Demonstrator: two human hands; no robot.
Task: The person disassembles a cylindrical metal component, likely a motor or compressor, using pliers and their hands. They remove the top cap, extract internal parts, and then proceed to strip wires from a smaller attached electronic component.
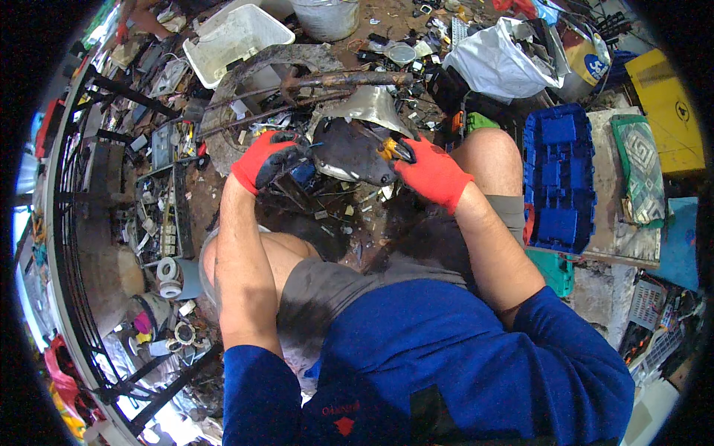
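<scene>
A dark, rounded metal housing sits between the person's knees, above the littered ground. The left hand, in a red glove, clasps its left edge, while the right hand is closed around yellow-handled pliers touching its right side. A rusty metal frame lies just behind, with a blue plastic crate off to the right.

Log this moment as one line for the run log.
left hand: grips dark metal part | right hand: holds yellow-handled tool against it | blue tray at right
</scene>
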